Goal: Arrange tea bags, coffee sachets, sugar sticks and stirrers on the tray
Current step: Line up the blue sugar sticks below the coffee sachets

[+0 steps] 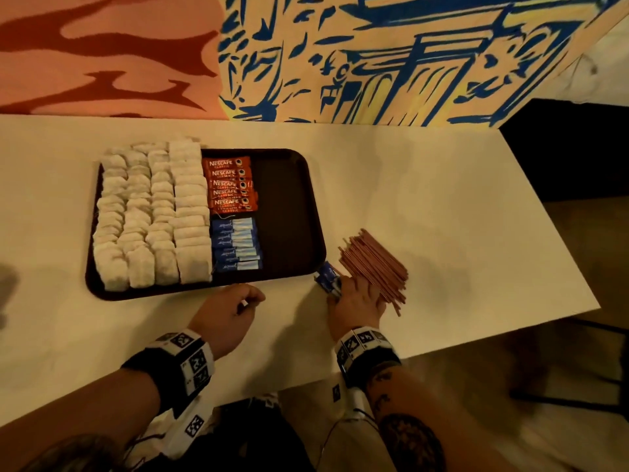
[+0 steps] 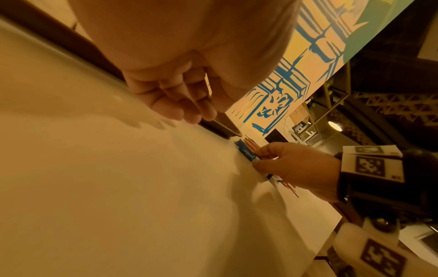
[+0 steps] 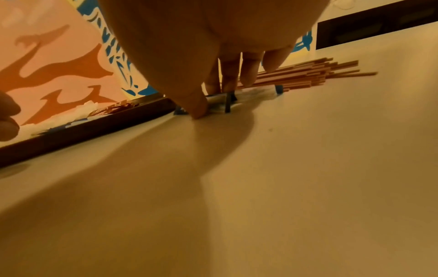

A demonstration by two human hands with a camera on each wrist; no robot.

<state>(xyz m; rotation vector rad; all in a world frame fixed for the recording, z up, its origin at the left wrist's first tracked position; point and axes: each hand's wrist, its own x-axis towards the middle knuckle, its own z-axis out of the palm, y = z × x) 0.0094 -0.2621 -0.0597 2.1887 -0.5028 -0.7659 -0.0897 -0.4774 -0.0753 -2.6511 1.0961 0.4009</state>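
Note:
A dark brown tray [image 1: 299,212] holds rows of white tea bags [image 1: 149,212] on its left, red coffee sachets [image 1: 229,183] in the middle and blue sugar sticks [image 1: 235,245] below them. Its right part is bare. Just off the tray's front right corner, my right hand [image 1: 340,287] pinches a small bunch of loose blue sugar sticks [image 1: 326,277] on the table, thumb on one side and fingers on the other [image 3: 213,97]. A pile of brown stirrers [image 1: 374,264] lies against that hand. My left hand [image 1: 250,301] hovers by the tray's front edge, loosely curled and holding nothing.
The white table [image 1: 442,199] ends close to the right of the stirrers and just behind my wrists. A painted wall [image 1: 340,56] stands along its far side. A dark chair [image 1: 578,148] sits beyond the right edge.

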